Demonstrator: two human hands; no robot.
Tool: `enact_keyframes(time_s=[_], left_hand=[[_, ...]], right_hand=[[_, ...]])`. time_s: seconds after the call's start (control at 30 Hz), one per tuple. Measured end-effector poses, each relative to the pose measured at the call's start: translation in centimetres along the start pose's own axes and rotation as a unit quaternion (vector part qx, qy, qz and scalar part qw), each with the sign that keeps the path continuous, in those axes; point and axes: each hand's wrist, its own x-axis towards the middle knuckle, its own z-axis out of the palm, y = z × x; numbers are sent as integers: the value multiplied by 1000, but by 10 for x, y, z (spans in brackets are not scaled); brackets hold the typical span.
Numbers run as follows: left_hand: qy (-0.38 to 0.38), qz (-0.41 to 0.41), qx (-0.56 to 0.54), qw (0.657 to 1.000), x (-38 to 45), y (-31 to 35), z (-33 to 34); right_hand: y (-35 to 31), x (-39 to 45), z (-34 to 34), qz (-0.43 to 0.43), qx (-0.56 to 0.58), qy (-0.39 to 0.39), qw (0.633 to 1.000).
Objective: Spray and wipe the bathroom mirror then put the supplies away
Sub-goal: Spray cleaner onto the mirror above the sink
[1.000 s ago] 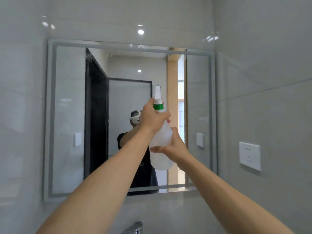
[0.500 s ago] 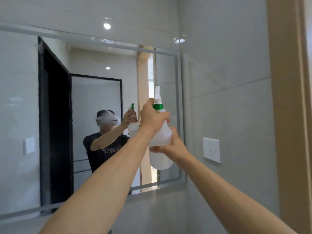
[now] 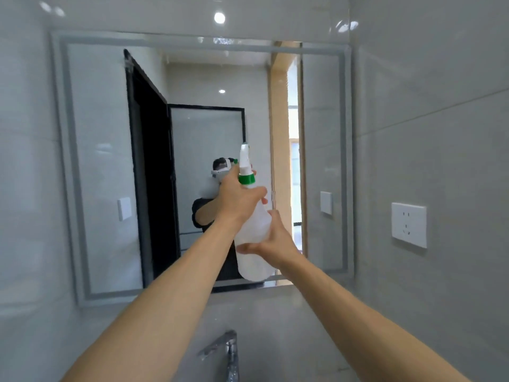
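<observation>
Head view of a tiled bathroom corner. Both bare forearms reach up and forward toward the wall mirror (image 3: 96,161), a rectangular pane with a pale grey border band running just inside its edges. A translucent white spray bottle (image 3: 254,241) with a green collar and a white nozzle is held upright in front of the mirror's lower centre, nozzle toward the glass; whether the nozzle tip touches the glass cannot be told. The left hand (image 3: 238,199) is wrapped around the bottle's neck just below the green collar, fingers curled round the far side. The right hand (image 3: 271,239) grips the bottle's body from the right, thumb lying across the near face and fingers curled behind it. The bottle's base hangs level with the mirror's bottom edge. The mirror's right edge lies close to the corner where the side wall begins; a white wall socket (image 3: 409,224) sits on that side wall, well apart from the right forearm. A chrome faucet (image 3: 227,351) rises at the lower edge of the frame between the two forearms, below the bottle. Bare tile spans the space left of the mirror and above its top edge. The reflection shows the person, a dark door frame and a glass panel.
</observation>
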Motion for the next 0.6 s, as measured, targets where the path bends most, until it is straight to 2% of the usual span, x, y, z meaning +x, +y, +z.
enact_keyframes(time_s=[0.27, 0.47, 0.6], left_hand=[[97, -79, 43, 991, -42, -75, -88], [164, -130, 66, 976, -77, -101, -148], [198, -146, 45, 968, -97, -117, -182]], right_hand=[[29, -18, 106, 26, 8, -115, 993], [33, -33, 172, 31, 3, -185, 982], [34, -46, 210, 42, 15, -223, 974]])
